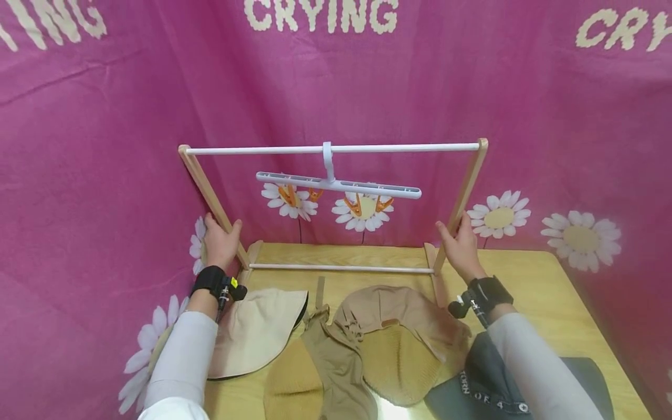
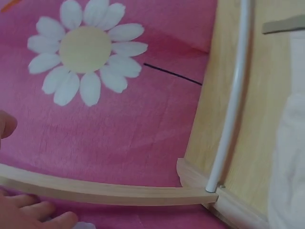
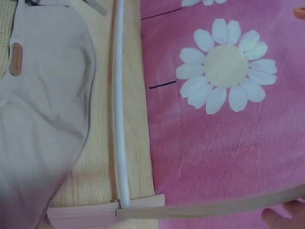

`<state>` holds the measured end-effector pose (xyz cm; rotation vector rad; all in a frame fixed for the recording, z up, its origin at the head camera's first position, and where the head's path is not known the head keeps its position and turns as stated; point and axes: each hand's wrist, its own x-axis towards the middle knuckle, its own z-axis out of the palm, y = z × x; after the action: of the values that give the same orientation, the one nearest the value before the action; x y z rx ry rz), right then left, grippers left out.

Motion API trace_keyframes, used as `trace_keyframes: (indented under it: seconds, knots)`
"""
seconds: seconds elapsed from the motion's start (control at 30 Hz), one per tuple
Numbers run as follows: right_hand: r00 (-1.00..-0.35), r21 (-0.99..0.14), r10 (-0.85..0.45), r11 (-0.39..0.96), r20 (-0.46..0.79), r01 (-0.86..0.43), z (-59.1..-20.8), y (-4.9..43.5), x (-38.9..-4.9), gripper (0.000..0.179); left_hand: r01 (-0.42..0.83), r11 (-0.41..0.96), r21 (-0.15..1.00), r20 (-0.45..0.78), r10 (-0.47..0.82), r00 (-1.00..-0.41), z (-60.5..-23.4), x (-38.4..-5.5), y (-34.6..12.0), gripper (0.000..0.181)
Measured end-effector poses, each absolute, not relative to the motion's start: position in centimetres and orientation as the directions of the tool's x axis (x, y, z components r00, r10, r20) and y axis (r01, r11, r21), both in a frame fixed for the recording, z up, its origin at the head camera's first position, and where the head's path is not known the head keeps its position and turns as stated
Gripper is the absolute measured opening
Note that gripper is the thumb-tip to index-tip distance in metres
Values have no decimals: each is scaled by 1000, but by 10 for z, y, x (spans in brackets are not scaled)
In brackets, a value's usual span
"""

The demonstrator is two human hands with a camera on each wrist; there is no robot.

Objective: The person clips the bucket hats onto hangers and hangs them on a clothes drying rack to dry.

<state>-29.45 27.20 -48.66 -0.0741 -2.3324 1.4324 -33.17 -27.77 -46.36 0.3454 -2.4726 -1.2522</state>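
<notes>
A small clothes rack with wooden side posts (image 1: 210,189) and a white top bar (image 1: 252,150) stands at the back of the table. My left hand (image 1: 221,244) is at its left post, which passes between the raised thumb (image 2: 6,125) and the loosely extended fingers (image 2: 35,210). At the right post (image 1: 467,181), my right hand (image 1: 463,248) has its thumb on the inner side and its fingers along the outer side. A pale hanger (image 1: 338,185) hangs from the top bar, tilted slightly, with several orange clips (image 1: 353,204) on it.
Before the rack lie a cream bucket hat (image 1: 257,332), brown hats (image 1: 394,306) with mustard ribbed parts (image 1: 401,364), and a dark cap (image 1: 488,367) with white lettering under my right forearm. The lower white bar (image 1: 341,268) runs low across the rack. A pink daisy-print curtain (image 1: 551,146) hangs behind.
</notes>
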Motion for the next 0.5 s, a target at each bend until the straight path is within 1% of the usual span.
trace_keyframes:
  seconds: [0.13, 0.27, 0.37, 0.5]
  knots:
    - [-883, -836, 290, 519, 369, -179, -486, 276, -301, 40, -43, 563, 825, 191, -350, -917, -462, -345, -286, 79]
    - [-858, -773, 276, 603, 434, -197, -489, 281, -308, 28, -29, 581, 813, 214, -344, -914, -463, -350, -292, 61]
    - [-852, -725, 245, 658, 463, -205, -490, 286, -309, 22, -14, 604, 797, 258, -361, -896, -462, -351, -293, 51]
    - [-840, -671, 202, 703, 504, -234, -484, 293, -309, 19, 23, 674, 739, 353, -359, -864, -462, -357, -292, 45]
